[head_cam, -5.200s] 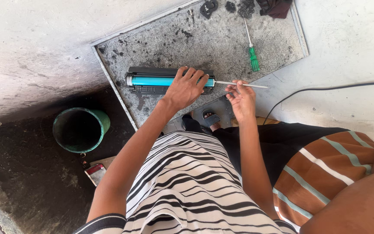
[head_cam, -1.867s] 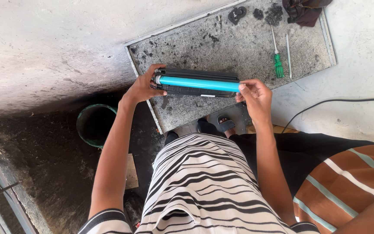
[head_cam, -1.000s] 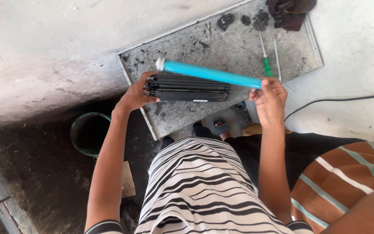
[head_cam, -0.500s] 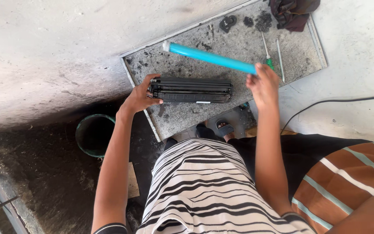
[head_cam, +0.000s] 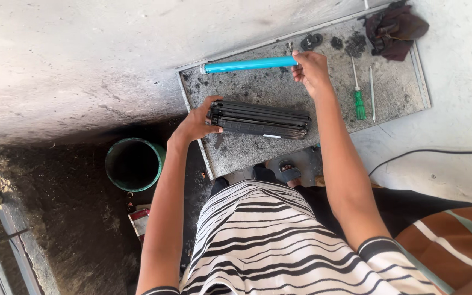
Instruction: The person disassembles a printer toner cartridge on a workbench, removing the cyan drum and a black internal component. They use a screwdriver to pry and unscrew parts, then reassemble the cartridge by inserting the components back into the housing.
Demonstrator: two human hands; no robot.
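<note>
My left hand point(head_cam: 195, 121) grips the left end of a long black cartridge body point(head_cam: 259, 119) that lies on a grey metal tray point(head_cam: 389, 93). My right hand point(head_cam: 311, 70) holds the right end of a bright blue roller point(head_cam: 247, 65), which sits at the tray's far edge, well apart from the cartridge.
On the tray lie a green-handled screwdriver point(head_cam: 359, 95), a thin metal rod point(head_cam: 372, 93), small black parts point(head_cam: 311, 41) and a dark rag point(head_cam: 394, 30). A green bucket point(head_cam: 134, 164) stands on the dark, stained floor at left. A black cable point(head_cam: 432, 153) runs across the concrete at right.
The blue roller has come out of the black cartridge: my right hand lifted one end, then carried it up to the tray's far edge. My left hand stayed on the cartridge.
</note>
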